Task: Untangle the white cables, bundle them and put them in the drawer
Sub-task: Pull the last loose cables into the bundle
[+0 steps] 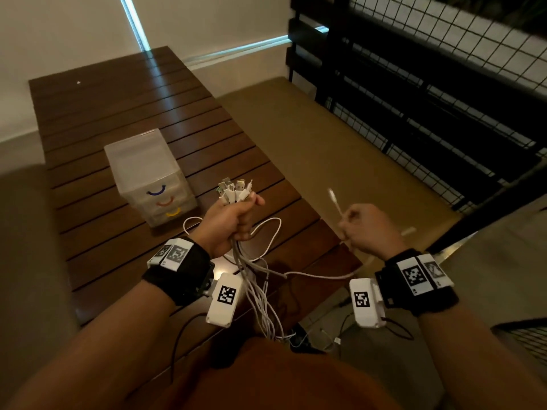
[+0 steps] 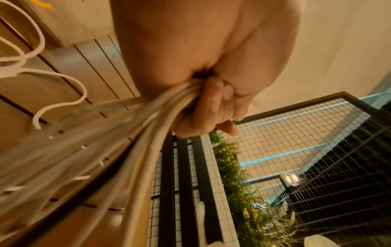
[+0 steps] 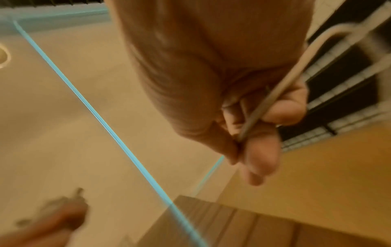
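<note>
My left hand [image 1: 233, 220] grips a bunch of white cables [image 1: 257, 291] in a fist, their plugs [image 1: 235, 190] sticking up above the thumb; in the left wrist view the cords [image 2: 148, 117] stream out below the curled fingers [image 2: 211, 107]. My right hand [image 1: 364, 229] holds a single white cable [image 1: 336, 202] upright, plug end on top, to the right of the bunch. In the right wrist view this cable [image 3: 275, 100] runs between thumb and fingers. Its cord [image 1: 319, 275] sags across to the bunch. The clear plastic drawer unit [image 1: 148, 173] stands on the table, drawers closed.
A dark slatted wooden table [image 1: 118, 113] lies under my left hand, with white cable loops [image 1: 266, 232] on it. A black wire-mesh railing [image 1: 444, 99] runs along the right. Cable ends and a dark object lie on the floor [image 1: 302, 335] by my lap.
</note>
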